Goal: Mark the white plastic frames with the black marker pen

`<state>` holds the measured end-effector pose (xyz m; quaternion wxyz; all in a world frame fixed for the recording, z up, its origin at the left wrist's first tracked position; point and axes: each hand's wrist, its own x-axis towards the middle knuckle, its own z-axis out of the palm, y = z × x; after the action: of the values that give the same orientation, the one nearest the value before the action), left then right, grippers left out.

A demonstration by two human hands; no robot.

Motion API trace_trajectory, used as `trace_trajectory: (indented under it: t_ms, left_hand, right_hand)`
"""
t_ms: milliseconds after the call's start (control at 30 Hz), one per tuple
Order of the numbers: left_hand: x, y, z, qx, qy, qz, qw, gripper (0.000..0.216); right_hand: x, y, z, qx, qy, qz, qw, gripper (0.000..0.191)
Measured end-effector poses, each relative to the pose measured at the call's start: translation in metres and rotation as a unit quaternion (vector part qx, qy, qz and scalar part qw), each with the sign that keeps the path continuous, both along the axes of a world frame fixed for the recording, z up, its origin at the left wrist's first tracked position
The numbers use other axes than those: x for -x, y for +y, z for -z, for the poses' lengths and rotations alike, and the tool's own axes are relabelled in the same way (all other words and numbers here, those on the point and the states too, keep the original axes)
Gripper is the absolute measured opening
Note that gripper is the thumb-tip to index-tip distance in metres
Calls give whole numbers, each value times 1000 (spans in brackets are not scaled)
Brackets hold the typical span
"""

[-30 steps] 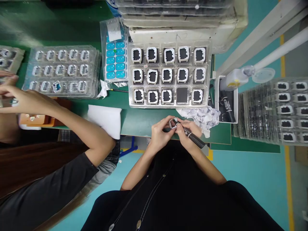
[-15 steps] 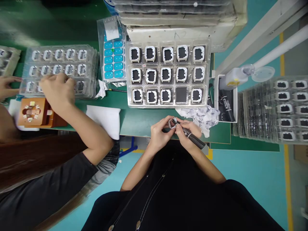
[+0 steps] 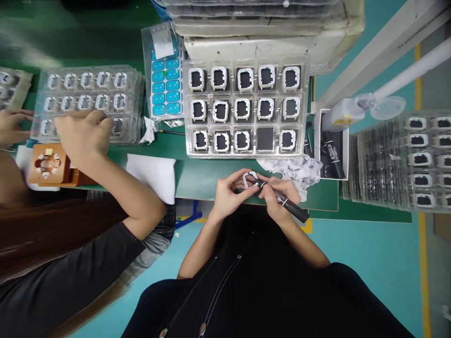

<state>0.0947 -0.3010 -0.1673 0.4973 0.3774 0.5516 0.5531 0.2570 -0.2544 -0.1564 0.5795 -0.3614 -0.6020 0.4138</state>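
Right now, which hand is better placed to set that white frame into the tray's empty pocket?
Probably the left hand: it pinches the white frame, while the right hand grips the marker.

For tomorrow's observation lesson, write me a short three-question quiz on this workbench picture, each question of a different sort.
1. True or false: the right hand holds a black marker pen.
2. What does the left hand hold? A) a blue sticker B) a white frame C) a tissue
3. How many pockets of the clear tray just beyond both hands have no frame in them?
Key: 1 true; 2 B; 3 one.
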Motion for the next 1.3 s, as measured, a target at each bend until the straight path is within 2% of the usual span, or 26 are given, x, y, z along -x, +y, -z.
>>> trace_trajectory:
  t_ms: [267, 400, 533, 600, 700, 767, 833, 933, 1033, 1133, 1200, 1300]
  left_hand:
    - [-1, -1, 1, 6, 8, -5, 1000, 66]
    - [0, 2, -1, 22, 5, 3, 1000, 63]
    - [-1, 2, -4, 26, 12, 12, 1000, 63]
    - [-3, 0, -8, 1, 33, 13, 999, 62]
    - [-5, 1, -25, -93, 103, -1, 990, 58]
    - [-4, 9, -43, -174, 194, -29, 965, 56]
    - [1, 25, -60, -230, 308, -48, 922, 56]
    - [11, 60, -79, -241, 452, -19, 858, 51]
    - [20, 92, -86, -217, 543, 51, 810, 47]
    - [24, 108, -89, -187, 596, 129, 770, 48]
    - [22, 114, -90, -179, 610, 158, 756, 50]
    - [15, 122, -92, -199, 608, 154, 753, 47]
  right_hand:
    - [1, 0, 4, 28, 29, -5, 999, 24]
    - [-3, -3, 8, 51, 26, -7, 998, 20]
    - [-6, -3, 10, 65, 39, 26, 997, 20]
    - [-6, -1, 11, 66, 62, 55, 994, 23]
    - [-3, 1, 12, 71, 97, 84, 989, 28]
    - [-1, 3, 12, 87, 99, 96, 987, 30]
    - [0, 4, 12, 103, 89, 102, 985, 33]
    - [1, 5, 12, 111, 82, 99, 985, 35]
    - [1, 4, 12, 121, 92, 91, 984, 35]
    - [0, 4, 13, 132, 111, 85, 981, 34]
    - [0, 4, 13, 133, 120, 81, 981, 34]
    - [0, 4, 12, 137, 115, 73, 981, 35]
